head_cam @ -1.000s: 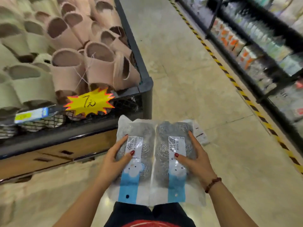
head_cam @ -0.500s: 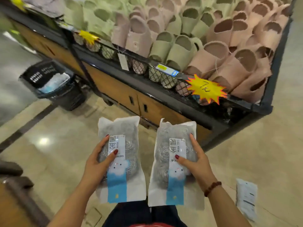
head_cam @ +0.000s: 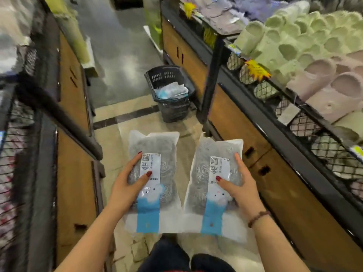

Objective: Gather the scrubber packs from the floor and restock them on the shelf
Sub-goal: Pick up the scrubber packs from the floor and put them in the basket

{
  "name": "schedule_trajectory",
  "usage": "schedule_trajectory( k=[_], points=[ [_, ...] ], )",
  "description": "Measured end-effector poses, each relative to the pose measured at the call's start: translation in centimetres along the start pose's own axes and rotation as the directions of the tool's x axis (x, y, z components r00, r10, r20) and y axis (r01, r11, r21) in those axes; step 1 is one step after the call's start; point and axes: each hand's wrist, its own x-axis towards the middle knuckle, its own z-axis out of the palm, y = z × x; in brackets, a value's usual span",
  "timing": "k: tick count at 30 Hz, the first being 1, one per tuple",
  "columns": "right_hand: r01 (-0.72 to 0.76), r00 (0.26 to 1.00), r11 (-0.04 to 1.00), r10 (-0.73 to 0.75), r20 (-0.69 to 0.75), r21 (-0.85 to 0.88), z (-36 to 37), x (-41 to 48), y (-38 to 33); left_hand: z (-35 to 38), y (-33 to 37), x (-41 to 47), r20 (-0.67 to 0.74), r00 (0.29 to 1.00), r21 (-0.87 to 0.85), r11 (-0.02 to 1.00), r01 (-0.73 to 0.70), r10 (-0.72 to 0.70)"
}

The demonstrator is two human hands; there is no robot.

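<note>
Two clear scrubber packs with steel-wool balls and blue-and-white labels are held side by side at waist height. My left hand (head_cam: 130, 178) grips the left scrubber pack (head_cam: 157, 209) along its left edge, thumb on the label. My right hand (head_cam: 238, 185) grips the right scrubber pack (head_cam: 200, 185) along its right edge, thumb on the label. A small gap separates the two packs. More packs lie in a black basket (head_cam: 172, 108) on the floor ahead.
A display bin of green and pink slippers (head_cam: 306, 61) with a wooden base (head_cam: 275, 173) runs along the right. Another wire-sided display stand (head_cam: 64, 158) flanks the left. A narrow tiled aisle (head_cam: 121, 61) leads forward between them.
My view has swung left, from the open aisle past the slipper bin to the narrow aisle with the basket. The two packs have moved slightly apart; both hands keep their grip.
</note>
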Motion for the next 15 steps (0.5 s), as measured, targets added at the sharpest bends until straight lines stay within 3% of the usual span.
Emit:
schedule_trajectory(
  k=[4, 15],
  points=[
    [-0.005, 0.998, 0.994, 0.011, 0.055, -0.107, 4.7, 4.5, -1.6, -3.6, 0.1, 3.9, -0.076, 0.997, -0.040, 0.999, 0.006, -0.009],
    [0.003, 0.992, 0.990, 0.015, 0.127, -0.139, 11.6, 22.4, -4.5, -5.5, 1.0, 18.9, -0.235, 0.971, -0.099, 0.995, 0.029, -0.051]
  ],
)
